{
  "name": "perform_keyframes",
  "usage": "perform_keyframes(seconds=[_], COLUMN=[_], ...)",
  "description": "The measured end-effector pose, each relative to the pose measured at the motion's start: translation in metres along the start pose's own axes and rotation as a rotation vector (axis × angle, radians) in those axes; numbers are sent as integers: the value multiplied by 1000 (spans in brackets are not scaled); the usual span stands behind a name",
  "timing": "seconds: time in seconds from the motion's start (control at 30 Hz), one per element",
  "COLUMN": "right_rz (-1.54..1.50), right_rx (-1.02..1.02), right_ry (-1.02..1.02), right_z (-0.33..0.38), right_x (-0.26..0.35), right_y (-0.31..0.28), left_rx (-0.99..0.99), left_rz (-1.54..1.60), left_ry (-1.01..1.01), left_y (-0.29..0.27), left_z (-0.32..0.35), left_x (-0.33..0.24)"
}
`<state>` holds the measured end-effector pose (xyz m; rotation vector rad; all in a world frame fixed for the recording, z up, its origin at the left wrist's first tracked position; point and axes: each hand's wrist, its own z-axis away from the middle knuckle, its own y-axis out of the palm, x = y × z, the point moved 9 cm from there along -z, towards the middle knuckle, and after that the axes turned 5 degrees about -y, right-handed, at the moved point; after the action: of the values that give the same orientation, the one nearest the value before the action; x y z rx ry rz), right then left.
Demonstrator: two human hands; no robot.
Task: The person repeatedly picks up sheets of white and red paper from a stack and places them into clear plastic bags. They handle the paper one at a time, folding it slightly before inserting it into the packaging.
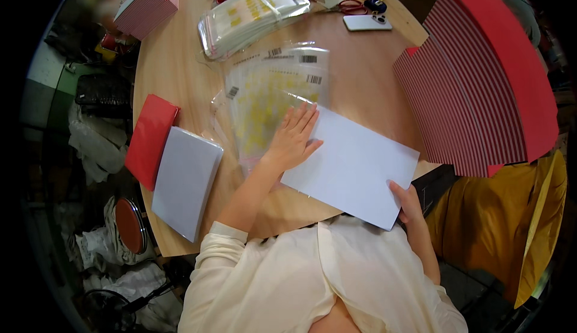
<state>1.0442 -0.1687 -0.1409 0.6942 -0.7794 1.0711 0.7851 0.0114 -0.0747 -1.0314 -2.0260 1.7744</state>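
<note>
A flat white rectangle of paper (360, 158), perhaps a thin stack, lies tilted in front of me and overhangs the table's near edge. My left hand (296, 136) rests flat along its left end, fingers stretched out and together. With my right hand (409, 202) I grip its right edge near the lower corner, thumb on top and fingers underneath. Clear plastic bags (270, 101) with yellow print and barcode labels are fanned out beneath and beyond my left hand. A clear film edge shows by my left fingertips; whether the paper is inside a bag I cannot tell.
At left lie a white wrapped stack (186, 183) and a red one (150, 140). Bundled clear bags (255, 17), scissors (354, 7) and a white phone (368, 23) sit at the back. Tall red-and-white striped stacks (463, 86) stand right, above yellow cloth (487, 231).
</note>
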Motion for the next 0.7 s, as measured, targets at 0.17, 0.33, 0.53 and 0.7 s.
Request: perform_keyframes(seconds=[0.17,0.33,0.53,0.7], right_rz=[-59,-200,-241,-140], right_rx=[-46,-20,-19,-35], right_ry=[-79,-110,-89,-92], right_z=[1,0,-12,-15], right_x=[-9,1,1,-1], right_y=[-8,0,19,6], left_rx=[73,68,69,55], left_rz=[-32,-40,-70,10], left_ry=[51,63,43,17], left_y=[14,11,15,-9], left_z=[-11,-13,-18,-20], left_x=[2,-3,-4,-3])
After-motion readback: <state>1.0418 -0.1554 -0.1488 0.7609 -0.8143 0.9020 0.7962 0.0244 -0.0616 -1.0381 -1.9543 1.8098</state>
